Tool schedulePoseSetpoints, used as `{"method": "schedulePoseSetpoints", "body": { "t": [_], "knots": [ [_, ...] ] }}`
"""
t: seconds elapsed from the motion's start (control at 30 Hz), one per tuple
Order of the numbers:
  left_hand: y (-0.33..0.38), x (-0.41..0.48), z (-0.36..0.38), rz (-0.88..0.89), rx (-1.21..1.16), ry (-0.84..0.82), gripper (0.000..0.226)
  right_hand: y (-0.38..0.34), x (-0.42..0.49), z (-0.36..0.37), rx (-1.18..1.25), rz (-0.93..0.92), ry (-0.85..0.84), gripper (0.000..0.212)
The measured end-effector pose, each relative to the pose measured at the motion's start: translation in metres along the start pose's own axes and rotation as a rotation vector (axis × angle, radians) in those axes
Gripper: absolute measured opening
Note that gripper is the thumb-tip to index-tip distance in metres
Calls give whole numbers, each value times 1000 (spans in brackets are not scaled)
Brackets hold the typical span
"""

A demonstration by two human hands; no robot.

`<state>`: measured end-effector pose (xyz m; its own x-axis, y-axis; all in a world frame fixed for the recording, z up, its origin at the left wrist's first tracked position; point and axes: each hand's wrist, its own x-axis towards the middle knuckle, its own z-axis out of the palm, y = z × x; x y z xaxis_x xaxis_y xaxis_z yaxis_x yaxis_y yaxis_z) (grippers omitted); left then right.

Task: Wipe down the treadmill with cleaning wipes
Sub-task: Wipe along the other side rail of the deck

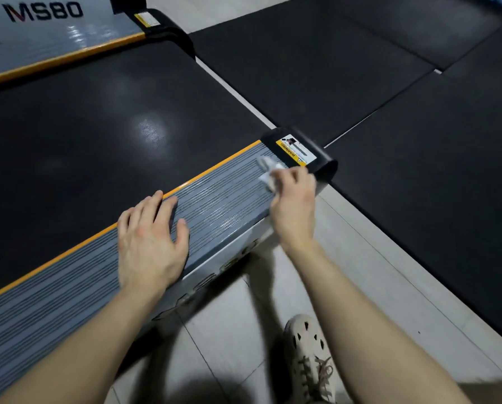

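The treadmill lies low across the view, with a black belt (98,135) and a grey ribbed side rail (223,193) edged in orange. My left hand (150,240) rests flat on that rail, fingers spread. My right hand (294,199) grips a crumpled white wipe (268,170) and presses it on the rail's far end, just before the black end cap (324,158) with its yellow warning label. The rail looks wet and shiny between my hands.
The far side rail (48,45) carries the mark MS80. Black rubber floor mats (404,97) lie to the right and behind the treadmill. Light floor tiles (229,330) run beneath me, where my beige perforated shoe (310,354) stands.
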<state>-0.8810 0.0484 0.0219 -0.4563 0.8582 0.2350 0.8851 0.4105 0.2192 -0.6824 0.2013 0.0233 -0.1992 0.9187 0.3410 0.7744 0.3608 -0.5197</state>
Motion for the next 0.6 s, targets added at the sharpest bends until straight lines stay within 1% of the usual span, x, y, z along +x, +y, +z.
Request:
{"method": "schedulePoseSetpoints", "body": {
  "t": [0.03,0.07,0.1,0.13,0.17,0.23,0.27,0.3,0.33,0.4,0.43,0.47,0.5,0.53,0.57,0.6],
  "knots": [
    [0,1,2,-1,-3,3,49,12,19,-4,-26,130,38,37],
    [1,0,3,-3,-5,0,47,15,26,-5,-36,201,42,38],
    [1,0,4,-4,-9,-6,46,4,18,-3,-37,219,17,39],
    [0,-1,4,-3,-10,-11,45,-17,0,2,-5,156,-32,40],
    [-1,-1,4,7,-10,-11,46,-42,-27,5,46,33,-117,42],
    [-3,1,2,34,-13,-14,48,-76,-80,4,134,-290,-357,46],
    [-3,2,2,40,-22,-12,48,-77,-84,5,136,-397,-411,45],
    [-2,2,2,35,-36,-7,49,-70,-69,4,127,-407,-375,41],
    [-2,2,1,24,-49,-5,49,-53,-45,5,79,-315,-297,36],
    [0,2,0,-4,-96,-13,49,-20,11,-4,-60,1,-176,24],
    [0,1,0,-20,-143,-17,49,-8,28,-11,-103,125,-143,22],
    [0,0,-4,-43,-223,-23,49,-6,33,-12,-114,170,-133,23],
    [-2,-3,-10,-78,-323,-27,48,-22,22,-10,-121,138,-138,22],
    [-6,-7,-17,-106,-405,-21,46,-48,-1,-1,-101,50,-166,19],
    [-12,-12,-27,-106,-442,-3,41,-78,-31,10,-45,-61,-206,14],
    [-23,-17,-37,-88,-426,28,35,-109,-64,21,35,-185,-272,11]
  ]
}}
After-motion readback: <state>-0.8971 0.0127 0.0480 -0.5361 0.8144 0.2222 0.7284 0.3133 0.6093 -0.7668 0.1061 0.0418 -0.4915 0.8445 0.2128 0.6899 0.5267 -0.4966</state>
